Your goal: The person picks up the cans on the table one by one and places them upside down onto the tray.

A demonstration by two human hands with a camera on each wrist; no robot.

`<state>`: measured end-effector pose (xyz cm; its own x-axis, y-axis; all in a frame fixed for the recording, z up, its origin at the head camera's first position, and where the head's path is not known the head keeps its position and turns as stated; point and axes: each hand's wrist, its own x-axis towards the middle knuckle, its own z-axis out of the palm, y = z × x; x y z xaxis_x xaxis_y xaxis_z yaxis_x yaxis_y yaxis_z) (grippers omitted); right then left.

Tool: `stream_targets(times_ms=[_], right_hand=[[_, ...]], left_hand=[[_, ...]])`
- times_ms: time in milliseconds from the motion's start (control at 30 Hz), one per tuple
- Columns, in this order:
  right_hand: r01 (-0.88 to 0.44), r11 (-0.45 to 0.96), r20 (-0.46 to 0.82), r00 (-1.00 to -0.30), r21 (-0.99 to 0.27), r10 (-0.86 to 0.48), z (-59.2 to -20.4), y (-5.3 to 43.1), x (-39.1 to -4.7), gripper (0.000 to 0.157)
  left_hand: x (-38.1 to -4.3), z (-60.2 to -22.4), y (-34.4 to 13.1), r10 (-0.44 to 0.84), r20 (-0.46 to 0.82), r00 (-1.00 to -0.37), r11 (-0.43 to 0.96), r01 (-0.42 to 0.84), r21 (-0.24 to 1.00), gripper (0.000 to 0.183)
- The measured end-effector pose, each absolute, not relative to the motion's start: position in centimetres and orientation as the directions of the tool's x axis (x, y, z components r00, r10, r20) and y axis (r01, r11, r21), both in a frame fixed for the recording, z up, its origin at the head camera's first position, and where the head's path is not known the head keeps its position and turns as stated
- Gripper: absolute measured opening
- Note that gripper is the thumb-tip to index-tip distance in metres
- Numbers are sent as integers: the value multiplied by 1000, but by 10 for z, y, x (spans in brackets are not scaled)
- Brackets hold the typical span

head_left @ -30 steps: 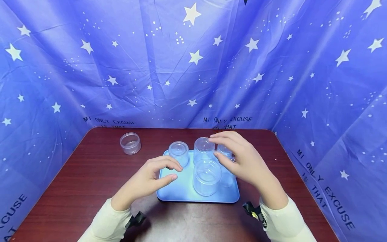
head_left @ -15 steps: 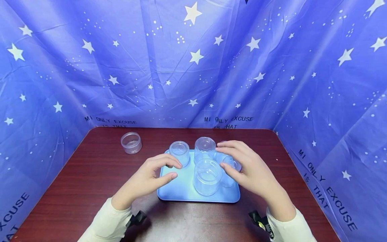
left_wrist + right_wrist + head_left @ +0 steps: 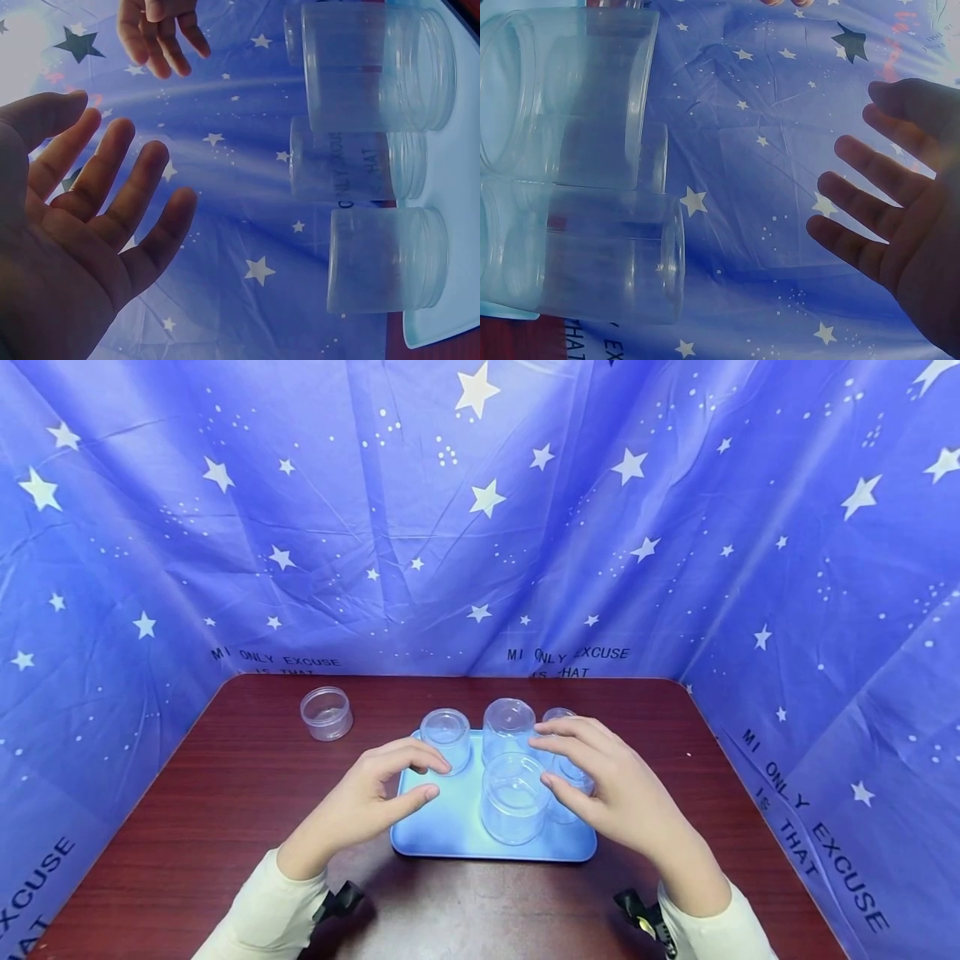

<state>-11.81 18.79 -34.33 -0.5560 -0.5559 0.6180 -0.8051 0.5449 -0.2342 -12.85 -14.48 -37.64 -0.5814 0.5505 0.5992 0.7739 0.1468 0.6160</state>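
Several clear plastic jars stand neck-down on a blue tray [image 3: 442,831]. In the head view one jar [image 3: 446,737] is at the back left, a taller jar [image 3: 510,722] at the back middle and a wide jar [image 3: 514,806] in front of it. Two more at the right are partly hidden by my right hand [image 3: 611,781]. That hand hovers over them, fingers loosely bent, holding nothing. My left hand [image 3: 371,789] hangs over the tray's left side, its fingertips overlapping the back left jar. Both wrist views show relaxed fingers apart from the jars [image 3: 386,259].
A short clear container [image 3: 327,714] stands alone on the dark red wooden table [image 3: 225,777], at the back left of the tray. Blue star-printed cloth [image 3: 420,527] encloses the table at the back and sides.
My right hand has drawn back toward me and slightly right, away from the back middle jar, uncovering more of the right-hand jars. The left hand and the jars stay in place.
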Motion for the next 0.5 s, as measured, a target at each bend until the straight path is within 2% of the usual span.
stream_targets(times_ms=[133, 267, 500], right_hand=[[-803, 547, 610, -562, -238, -559, -344, 189, -118, 42], [-801, 548, 599, -568, -242, -565, -345, 189, -117, 42], [-763, 595, 546, -621, -253, -563, -343, 189, -115, 41]], left_hand=[[-130, -377, -144, 548, 613, -569, 148, 787, 599, 34], [-130, -378, -144, 548, 597, -586, 161, 774, 612, 32], [-132, -382, -143, 550, 588, -593, 170, 769, 617, 32]])
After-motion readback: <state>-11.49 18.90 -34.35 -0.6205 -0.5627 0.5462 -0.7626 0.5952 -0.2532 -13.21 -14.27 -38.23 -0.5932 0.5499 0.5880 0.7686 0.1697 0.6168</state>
